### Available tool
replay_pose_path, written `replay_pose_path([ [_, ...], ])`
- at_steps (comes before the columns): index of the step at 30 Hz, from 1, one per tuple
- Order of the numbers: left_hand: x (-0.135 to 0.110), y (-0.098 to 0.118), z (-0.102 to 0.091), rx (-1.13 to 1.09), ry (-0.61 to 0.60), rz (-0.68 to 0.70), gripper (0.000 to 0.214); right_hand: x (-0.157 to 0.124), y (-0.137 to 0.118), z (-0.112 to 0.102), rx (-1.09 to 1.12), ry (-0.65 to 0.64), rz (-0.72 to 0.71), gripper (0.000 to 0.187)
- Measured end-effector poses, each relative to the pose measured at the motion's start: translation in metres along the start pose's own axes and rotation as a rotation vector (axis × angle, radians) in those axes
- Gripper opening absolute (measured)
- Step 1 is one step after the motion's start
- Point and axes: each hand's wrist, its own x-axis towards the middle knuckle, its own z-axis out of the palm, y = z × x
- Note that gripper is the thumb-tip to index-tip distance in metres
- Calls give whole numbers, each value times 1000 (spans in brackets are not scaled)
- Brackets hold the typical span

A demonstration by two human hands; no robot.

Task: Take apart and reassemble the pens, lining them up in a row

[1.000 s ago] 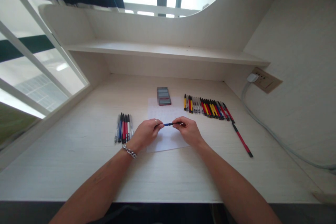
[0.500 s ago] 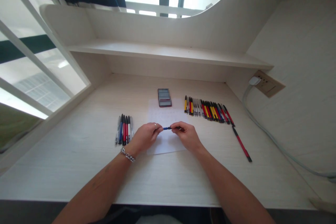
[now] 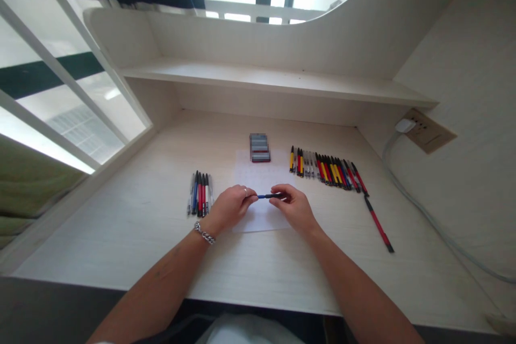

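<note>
Over a white sheet of paper point(image 3: 258, 220), a pen point(image 3: 266, 196) with a blue barrel and a dark end lies level between my two hands. My left hand point(image 3: 231, 208) pinches its blue end between thumb and fingers; a ring and a chain bracelet show on this side. My right hand point(image 3: 296, 209) has thumb and fingers around the dark end, looser than the left. Left of my left hand lies a small row of pens point(image 3: 201, 196) in blue, red, white and clear. A longer row of pens point(image 3: 330, 169) in yellow, red, clear and black lies to the right.
A pixelated small stack point(image 3: 260, 148) sits behind the paper. One red and black pen point(image 3: 379, 224) lies apart at the right. A shelf point(image 3: 258, 75) spans the back of the desk point(image 3: 161, 258). A cable point(image 3: 415, 204) runs from the wall socket point(image 3: 430, 131) along the right.
The whole view has shifted slightly, so things appear further right. My right thumb and fingers have parted a little around the pen's dark end. My left hand keeps its pinch.
</note>
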Motion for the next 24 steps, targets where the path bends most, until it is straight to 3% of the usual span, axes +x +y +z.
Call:
replay_pose_path([
  [5, -1, 3, 0, -7, 49, 1, 16, -7, -1, 1, -127, -18, 50, 29],
  [10, -1, 0, -1, 73, -31, 21, 25, -8, -9, 1, -122, -41, -27, 16],
  [14, 1, -1, -7, 111, -36, -5, 23, 0, -13, 1, -94, -99, 5, 31],
  [19, 10, 4, -12, 74, -35, 1, 14, 10, -14, 4, -200, -83, 42, 32],
  [22, 14, 5, -9, 24, -56, 32, 17, 12, -13, 10, -162, -36, -16, 17],
  [24, 13, 4, -6, -7, -70, 55, 24, 11, -11, 11, -101, -37, -30, 17],
])
